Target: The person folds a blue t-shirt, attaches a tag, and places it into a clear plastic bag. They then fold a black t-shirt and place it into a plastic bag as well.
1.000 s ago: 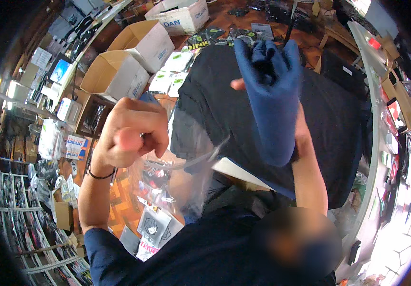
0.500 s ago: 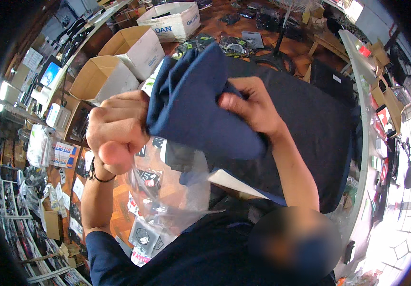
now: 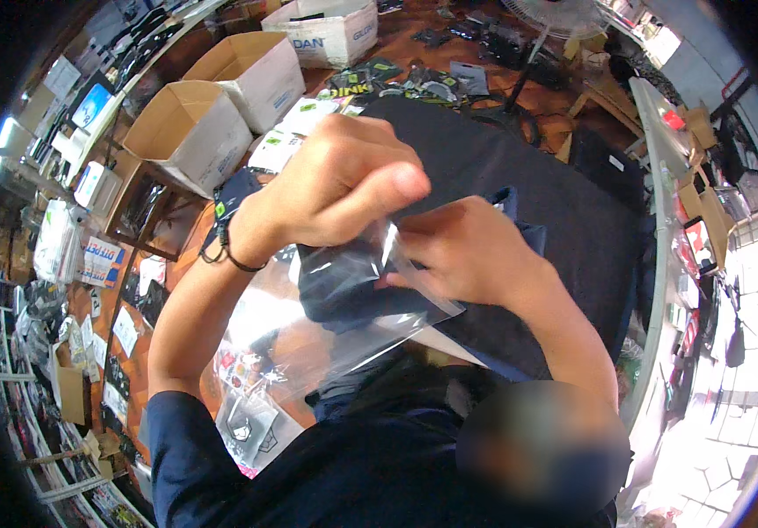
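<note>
My left hand (image 3: 344, 185) is closed, thumb stretched along the top, above a clear plastic bag (image 3: 405, 327) that it appears to grip by its upper edge. Close beside it, my right hand (image 3: 484, 255) pinches the bag's edge with bent fingers. The bag hangs slanting in front of my body. Dark navy cloth (image 3: 335, 304) shows through its film. More folded navy fabric (image 3: 524, 231) sticks out behind my right hand, over the black-covered table (image 3: 572, 290). My hands hide how the two cloth parts connect.
Open cardboard boxes (image 3: 190, 145) stand at the far left. Packaged garments (image 3: 432, 84) lie on the floor beyond the table, near a standing fan (image 3: 519, 75). Small packets (image 3: 260, 431) are low on the left. A long pale counter (image 3: 665, 264) runs along the right.
My left hand has moved right and up, beside the right hand. The right hand has come lower. The navy fabric, raised between both hands before, is now lower, with the clear bag between my hands.
</note>
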Demonstrator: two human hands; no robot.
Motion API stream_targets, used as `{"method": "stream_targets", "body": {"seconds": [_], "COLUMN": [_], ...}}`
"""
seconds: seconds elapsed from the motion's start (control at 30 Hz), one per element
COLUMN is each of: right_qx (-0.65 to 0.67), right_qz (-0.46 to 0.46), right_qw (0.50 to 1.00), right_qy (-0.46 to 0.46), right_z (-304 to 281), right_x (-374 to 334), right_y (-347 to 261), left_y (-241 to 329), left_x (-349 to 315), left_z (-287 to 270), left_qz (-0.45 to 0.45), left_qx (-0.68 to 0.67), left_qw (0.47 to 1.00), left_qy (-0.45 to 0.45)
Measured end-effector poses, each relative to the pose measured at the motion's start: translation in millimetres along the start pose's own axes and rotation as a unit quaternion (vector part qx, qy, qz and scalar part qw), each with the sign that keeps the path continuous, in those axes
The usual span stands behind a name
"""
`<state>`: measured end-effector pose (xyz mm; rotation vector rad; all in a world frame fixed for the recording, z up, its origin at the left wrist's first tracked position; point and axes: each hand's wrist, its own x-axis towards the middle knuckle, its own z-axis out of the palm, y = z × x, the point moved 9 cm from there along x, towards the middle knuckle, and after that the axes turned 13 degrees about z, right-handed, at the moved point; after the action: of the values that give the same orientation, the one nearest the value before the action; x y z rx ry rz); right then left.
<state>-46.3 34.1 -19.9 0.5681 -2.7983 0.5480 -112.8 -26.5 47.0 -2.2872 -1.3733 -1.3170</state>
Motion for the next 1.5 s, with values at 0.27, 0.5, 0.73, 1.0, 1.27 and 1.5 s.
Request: {"method": "stream_targets", "body": {"seconds": [0.27,0.5,0.73,1.0,1.27,1.5], "right_qx": [0.265,-0.151,-0.117,-0.138,-0.189,-0.137], "right_qz": [0.123,-0.011,0.148,0.238,0.219,0.202], "right_qw": [0.956,0.988,0.980,0.954,0.956,0.969], "right_qy": [0.008,0.035,0.067,0.117,0.055,0.041], "right_z": [51,94,75,67,52,49], "right_x": [-60,-111,-184,-199,-162,-158], "right_y": [39,23,82,124,111,91], "left_y": [-12,19,37,37,-66,-160], "left_x": [61,105,121,142,94,-88], "left_z": [128,248,294,306,196,92], "left_qz": [0.107,0.158,0.204,0.289,0.088,-0.363], "left_qx": [-0.056,-0.173,-0.200,-0.129,-0.052,0.074], "left_qw": [0.980,0.941,0.925,0.930,0.994,0.928], "left_qy": [-0.158,-0.244,-0.248,-0.187,-0.030,0.040]}}
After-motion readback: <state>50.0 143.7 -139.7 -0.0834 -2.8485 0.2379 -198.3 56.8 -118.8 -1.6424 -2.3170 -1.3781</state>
